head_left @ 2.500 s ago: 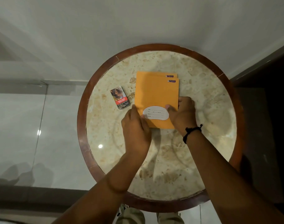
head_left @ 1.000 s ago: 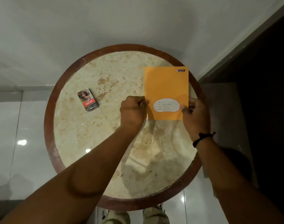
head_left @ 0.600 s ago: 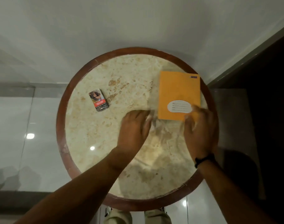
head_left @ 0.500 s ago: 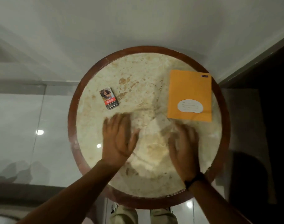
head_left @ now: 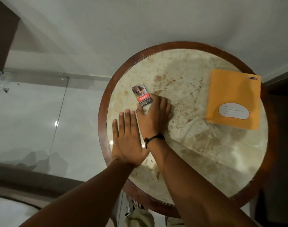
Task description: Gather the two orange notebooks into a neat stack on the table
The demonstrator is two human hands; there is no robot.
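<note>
The orange notebooks (head_left: 234, 97) lie as one flush stack at the right edge of the round marble tabletop (head_left: 197, 145) — a white oval name label and a small corner logo, print too small to read. Left hand (head_left: 128, 138) lies flat, fingers together; right hand (head_left: 153, 117), fingers spread, touches a small red-banded box (head_left: 141, 95).

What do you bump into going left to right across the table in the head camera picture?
Left hand → small printed box → right hand → orange notebooks, all on the round table.
</note>
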